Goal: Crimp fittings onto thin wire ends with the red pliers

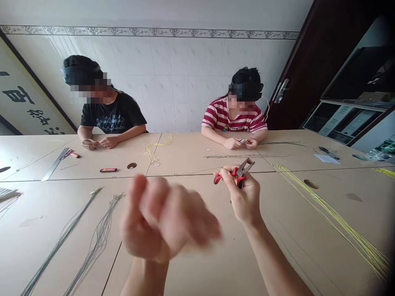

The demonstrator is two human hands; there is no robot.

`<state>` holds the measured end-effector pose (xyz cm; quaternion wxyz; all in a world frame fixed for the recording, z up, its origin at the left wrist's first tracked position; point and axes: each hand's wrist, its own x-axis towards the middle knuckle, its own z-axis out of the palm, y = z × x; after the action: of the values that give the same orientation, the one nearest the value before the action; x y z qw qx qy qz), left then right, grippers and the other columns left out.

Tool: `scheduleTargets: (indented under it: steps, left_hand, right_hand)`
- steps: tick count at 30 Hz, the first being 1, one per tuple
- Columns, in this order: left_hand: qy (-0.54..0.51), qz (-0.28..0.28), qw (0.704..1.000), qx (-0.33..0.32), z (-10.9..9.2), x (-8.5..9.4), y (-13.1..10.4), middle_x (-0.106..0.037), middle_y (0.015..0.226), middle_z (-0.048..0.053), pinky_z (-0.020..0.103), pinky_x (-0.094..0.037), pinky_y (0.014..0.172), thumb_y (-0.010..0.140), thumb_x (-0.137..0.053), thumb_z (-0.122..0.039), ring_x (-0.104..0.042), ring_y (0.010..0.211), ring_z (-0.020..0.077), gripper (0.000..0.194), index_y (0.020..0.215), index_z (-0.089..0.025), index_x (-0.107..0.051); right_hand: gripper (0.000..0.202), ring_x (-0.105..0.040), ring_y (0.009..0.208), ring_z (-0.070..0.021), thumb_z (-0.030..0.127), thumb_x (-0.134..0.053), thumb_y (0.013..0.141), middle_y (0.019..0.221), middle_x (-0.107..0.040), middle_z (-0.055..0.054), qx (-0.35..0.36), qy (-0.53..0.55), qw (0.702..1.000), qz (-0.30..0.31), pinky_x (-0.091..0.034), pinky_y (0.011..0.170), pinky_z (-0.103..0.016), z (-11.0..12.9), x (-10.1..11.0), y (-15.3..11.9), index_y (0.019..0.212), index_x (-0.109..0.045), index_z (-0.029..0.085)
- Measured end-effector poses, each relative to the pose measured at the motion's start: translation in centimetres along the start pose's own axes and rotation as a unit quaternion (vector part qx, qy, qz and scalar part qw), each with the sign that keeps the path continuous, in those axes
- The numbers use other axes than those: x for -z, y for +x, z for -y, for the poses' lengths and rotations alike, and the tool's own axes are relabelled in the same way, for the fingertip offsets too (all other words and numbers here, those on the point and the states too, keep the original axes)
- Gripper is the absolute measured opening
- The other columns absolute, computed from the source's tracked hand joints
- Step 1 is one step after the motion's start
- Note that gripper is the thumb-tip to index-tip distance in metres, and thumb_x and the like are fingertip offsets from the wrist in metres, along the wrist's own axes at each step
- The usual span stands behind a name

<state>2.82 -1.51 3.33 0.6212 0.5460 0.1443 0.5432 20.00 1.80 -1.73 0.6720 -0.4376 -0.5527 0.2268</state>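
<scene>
My right hand [248, 199] is closed around a pair of pliers [242, 170] with red and black handles. The pliers' metal jaws point up and to the right and are spread a little apart. My left hand [168, 218] is raised close to the camera, left of the pliers and apart from them. Motion smears its fingers; they look curled, but whether anything is in them does not show. Right of my right forearm, thin wires [286, 238] lie on the tabletop [197, 271].
Bundles of grey-green cords [66, 232] and grey cords [100, 230] lie left; yellow cords [333, 209] lie right. Across the table sit a person in black [114, 111] and a person in stripes [234, 115], both handling small items. A ruler [55, 164] and lighter [108, 169] lie far left.
</scene>
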Motion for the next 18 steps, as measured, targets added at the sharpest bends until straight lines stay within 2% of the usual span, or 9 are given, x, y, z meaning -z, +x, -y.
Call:
scheduleTargets:
  steps: [1, 2, 3, 5, 8, 12, 15, 18]
  left_hand:
    - [-0.023, -0.070, 0.992, -0.103, -0.9, 0.5, 0.6, -0.077, 0.092, -0.006, 0.031, -0.058, 0.079, 0.094, -0.029, -0.062, -0.069, 0.103, 0.0186, 0.050, 0.080, -0.041, -0.073]
    - [-0.031, -0.125, 0.976, -0.175, -1.6, 0.9, 1.2, -0.074, 0.107, -0.011, 0.028, -0.055, 0.089, 0.098, -0.031, -0.053, -0.062, 0.116, 0.0147, 0.042, 0.091, -0.045, -0.072]
    - [-0.034, -0.164, 0.960, -0.224, -1.9, 1.4, 1.9, -0.068, 0.122, -0.014, 0.027, -0.051, 0.098, 0.100, -0.032, -0.046, -0.054, 0.127, 0.0124, 0.038, 0.099, -0.045, -0.070]
    - [-0.013, -0.205, 0.945, -0.255, -1.9, 2.4, 3.3, -0.057, 0.139, -0.013, 0.030, -0.042, 0.110, 0.101, -0.031, -0.041, -0.041, 0.139, 0.0136, 0.039, 0.106, -0.038, -0.069]
    - [0.012, -0.229, 0.944, -0.236, -0.4, 4.0, 5.4, -0.059, 0.138, -0.003, 0.037, -0.041, 0.111, 0.101, -0.030, -0.043, -0.042, 0.139, 0.0198, 0.043, 0.104, -0.029, -0.070]
    - [0.023, -0.217, 0.965, -0.149, 2.8, 5.2, 6.8, -0.068, 0.126, 0.006, 0.039, -0.047, 0.104, 0.098, -0.035, -0.047, -0.057, 0.125, 0.0214, 0.043, 0.099, -0.023, -0.070]
    - [0.038, -0.167, 0.983, -0.063, 4.8, 4.9, 6.1, -0.073, 0.113, 0.010, 0.038, -0.050, 0.097, 0.097, -0.040, -0.046, -0.066, 0.111, 0.0219, 0.042, 0.092, -0.019, -0.072]
    - [0.136, -0.091, 0.987, 0.004, 5.7, 4.0, 4.4, -0.073, 0.109, 0.011, 0.036, -0.050, 0.094, 0.097, -0.043, -0.044, -0.066, 0.105, 0.0219, 0.041, 0.093, -0.015, -0.073]
  right_hand:
    - [0.018, -0.066, 0.077, -0.0161, 0.029, -0.058, 0.092, 0.074, -0.064, 0.000, 0.007, -0.005, 1.000, 0.010, -0.049, 0.077, -0.030, 0.1, -0.1, -0.2, 0.077, -0.059, 0.020]
    - [0.017, -0.065, 0.077, -0.0160, 0.028, -0.057, 0.092, 0.074, -0.063, 0.000, 0.015, -0.009, 1.000, 0.022, -0.049, 0.077, -0.030, 0.2, -0.3, -0.4, 0.077, -0.059, 0.020]
    - [0.016, -0.065, 0.078, -0.0160, 0.027, -0.057, 0.092, 0.074, -0.063, 0.000, 0.023, -0.011, 0.999, 0.037, -0.049, 0.076, -0.030, 0.4, -0.5, -0.6, 0.078, -0.059, 0.020]
    - [0.015, -0.064, 0.079, -0.0162, 0.026, -0.057, 0.092, 0.076, -0.062, 0.000, 0.031, -0.011, 0.997, 0.068, -0.049, 0.075, -0.030, 0.8, -0.8, -1.0, 0.079, -0.058, 0.020]
    - [0.014, -0.063, 0.080, -0.0166, 0.025, -0.057, 0.092, 0.077, -0.062, -0.001, 0.042, -0.009, 0.994, 0.102, -0.049, 0.075, -0.030, 1.3, -1.1, -1.4, 0.079, -0.058, 0.021]
    - [0.014, -0.062, 0.081, -0.0164, 0.023, -0.054, 0.093, 0.080, -0.063, -0.002, 0.066, -0.014, 0.990, 0.127, -0.049, 0.078, -0.032, 1.8, -1.1, -1.7, 0.080, -0.058, 0.021]
    - [0.014, -0.061, 0.080, -0.0156, 0.023, -0.055, 0.093, 0.079, -0.061, -0.001, 0.074, -0.020, 0.989, 0.125, -0.048, 0.075, -0.030, 1.8, -0.8, -1.7, 0.080, -0.057, 0.021]
    - [0.012, -0.058, 0.077, -0.0142, 0.022, -0.055, 0.093, 0.078, -0.058, 0.000, 0.075, -0.016, 0.991, 0.111, -0.047, 0.073, -0.029, 1.6, -0.7, -1.4, 0.081, -0.057, 0.021]
